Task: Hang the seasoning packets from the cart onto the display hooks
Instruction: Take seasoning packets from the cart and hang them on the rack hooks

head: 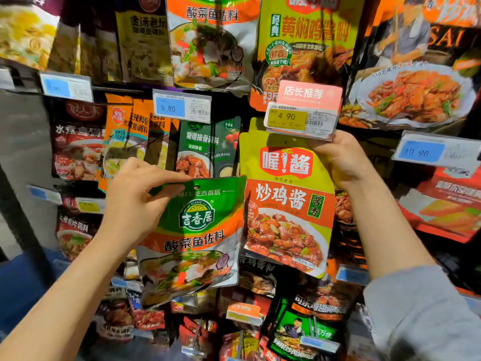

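My left hand [135,201] pinches the top left corner of a green and orange seasoning packet [195,238], thumb lying along its top edge beside the hang hole. The packet hangs free in front of the display. My right hand [341,157] grips the upper right of a yellow and orange chicken-sauce packet [286,204], just under a yellow 4.90 price tag [299,121]. The hook behind that tag is hidden. The cart is out of view.
Rows of hanging seasoning packets fill the display wall on all sides. A matching green and orange packet [210,43] hangs above, over a blue 5.90 tag [182,106]. A blue 10.90 tag [429,152] juts out at right. A grey upright [20,157] stands at left.
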Available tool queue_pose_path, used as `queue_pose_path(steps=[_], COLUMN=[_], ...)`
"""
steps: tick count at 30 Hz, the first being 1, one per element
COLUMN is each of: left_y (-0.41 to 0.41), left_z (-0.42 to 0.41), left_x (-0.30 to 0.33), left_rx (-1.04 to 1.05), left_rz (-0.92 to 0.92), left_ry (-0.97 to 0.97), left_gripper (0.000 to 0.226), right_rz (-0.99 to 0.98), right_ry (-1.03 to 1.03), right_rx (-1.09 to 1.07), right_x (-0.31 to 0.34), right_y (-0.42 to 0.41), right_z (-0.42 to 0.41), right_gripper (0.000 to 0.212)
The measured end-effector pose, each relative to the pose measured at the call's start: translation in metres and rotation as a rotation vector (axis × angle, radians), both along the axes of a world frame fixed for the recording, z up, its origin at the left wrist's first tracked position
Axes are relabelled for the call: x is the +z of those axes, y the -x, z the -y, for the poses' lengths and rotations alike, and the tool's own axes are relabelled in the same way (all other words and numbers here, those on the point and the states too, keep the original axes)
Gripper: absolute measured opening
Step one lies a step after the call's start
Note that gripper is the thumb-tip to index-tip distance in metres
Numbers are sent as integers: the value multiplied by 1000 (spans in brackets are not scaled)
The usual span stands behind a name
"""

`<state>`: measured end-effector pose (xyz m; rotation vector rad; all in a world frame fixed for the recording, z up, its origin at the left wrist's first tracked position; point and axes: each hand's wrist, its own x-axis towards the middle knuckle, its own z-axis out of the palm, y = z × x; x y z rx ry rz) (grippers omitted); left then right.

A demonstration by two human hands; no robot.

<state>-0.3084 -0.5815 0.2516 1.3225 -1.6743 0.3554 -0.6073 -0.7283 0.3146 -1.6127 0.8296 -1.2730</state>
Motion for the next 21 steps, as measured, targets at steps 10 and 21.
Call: queue_pose_path(steps=[10,21], left_y=[-4,-6], left_z=[-1,4], left_x=[-3,-4], left_rx=[-14,-27], left_rz=[13,24], left_ry=[0,-14], left_gripper=[21,20], right_rz=[-37,-65], right_ry=[93,295], right_rx=[-170,-295], right_x=[2,-3], right_y=[-8,-13], right_z=[-1,0], right_gripper=[22,33])
